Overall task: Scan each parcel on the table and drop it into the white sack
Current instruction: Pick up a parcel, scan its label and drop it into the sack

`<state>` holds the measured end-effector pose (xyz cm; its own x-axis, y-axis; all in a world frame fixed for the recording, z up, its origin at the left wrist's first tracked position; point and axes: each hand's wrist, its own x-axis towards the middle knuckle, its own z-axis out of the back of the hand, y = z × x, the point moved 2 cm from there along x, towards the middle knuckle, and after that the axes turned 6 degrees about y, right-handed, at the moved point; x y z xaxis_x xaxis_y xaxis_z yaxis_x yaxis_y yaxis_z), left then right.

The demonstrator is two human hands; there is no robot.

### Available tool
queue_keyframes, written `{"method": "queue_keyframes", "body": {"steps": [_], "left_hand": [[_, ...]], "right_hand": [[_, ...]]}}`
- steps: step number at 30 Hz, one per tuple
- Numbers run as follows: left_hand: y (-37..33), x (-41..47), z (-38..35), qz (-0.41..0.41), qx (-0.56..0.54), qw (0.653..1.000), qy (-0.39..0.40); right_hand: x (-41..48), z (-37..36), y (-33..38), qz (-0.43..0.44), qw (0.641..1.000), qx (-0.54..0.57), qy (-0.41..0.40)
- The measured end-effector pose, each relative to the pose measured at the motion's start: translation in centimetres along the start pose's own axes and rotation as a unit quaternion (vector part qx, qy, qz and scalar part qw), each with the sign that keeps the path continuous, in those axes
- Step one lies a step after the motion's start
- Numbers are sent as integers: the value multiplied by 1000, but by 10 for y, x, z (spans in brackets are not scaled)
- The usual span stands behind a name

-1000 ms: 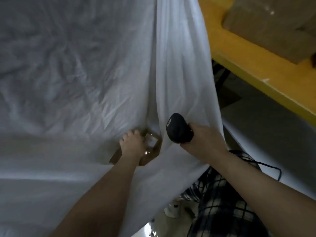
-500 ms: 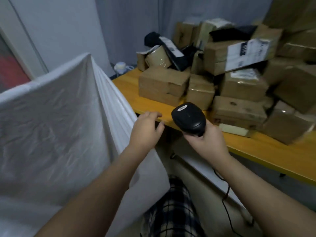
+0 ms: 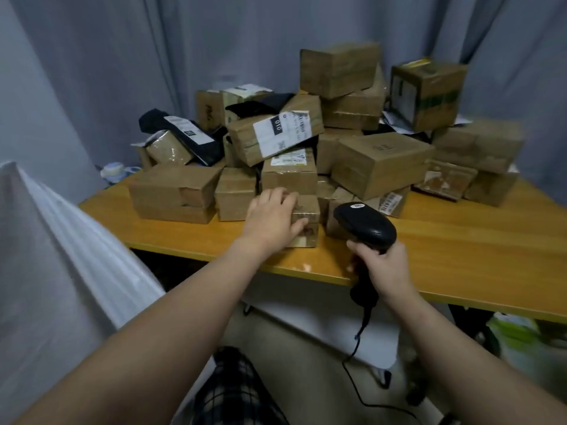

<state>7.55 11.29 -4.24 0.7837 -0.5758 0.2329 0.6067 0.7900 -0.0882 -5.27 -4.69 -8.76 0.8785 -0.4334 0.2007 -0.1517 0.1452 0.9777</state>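
A heap of brown cardboard parcels (image 3: 380, 161) covers the back of the yellow wooden table (image 3: 460, 250). My left hand (image 3: 271, 217) grips a small taped box (image 3: 306, 222) at the front of the heap, thumb on its near face and fingers over its top. My right hand (image 3: 385, 269) holds a black corded barcode scanner (image 3: 365, 225) by its handle, just right of that box and above the table's front edge. The white sack (image 3: 61, 271) stands at my left, its opening out of sight.
Grey curtains hang behind the table. A long flat box (image 3: 175, 191) and a small box (image 3: 234, 193) lie left of my left hand. The scanner cable (image 3: 356, 357) hangs down to the floor. A green and white bag (image 3: 518, 332) sits under the table at right.
My view swung from inside the sack up to the table. My left hand left the sack, reached forward and took hold of the small box. The scanner moved right and forward.
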Motion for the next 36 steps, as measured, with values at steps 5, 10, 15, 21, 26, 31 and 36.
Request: {"method": "queue_keyframes", "body": {"steps": [5, 10, 15, 21, 26, 31, 36], "left_hand": [[-8, -1, -20, 69, -30, 996, 38], [-15, -30, -29, 131, -65, 987, -64], [-14, -21, -22, 189, -99, 973, -83], [0, -12, 2, 60, 12, 996, 60], [21, -13, 17, 52, -36, 976, 210], [26, -27, 16, 65, -403, 897, 170], [31, -41, 8, 242, -494, 814, 185]], "right_hand": [[-1, 17, -16, -47, 998, 49, -19], [1, 12, -21, -27, 999, 21, 14], [2, 13, -23, -16, 1000, 20, 12], [2, 13, -23, -25, 999, 23, 15], [4, 13, -24, -26, 999, 18, 17], [3, 13, -22, -26, 999, 29, 15], [1, 12, -24, -20, 999, 23, 14]]}}
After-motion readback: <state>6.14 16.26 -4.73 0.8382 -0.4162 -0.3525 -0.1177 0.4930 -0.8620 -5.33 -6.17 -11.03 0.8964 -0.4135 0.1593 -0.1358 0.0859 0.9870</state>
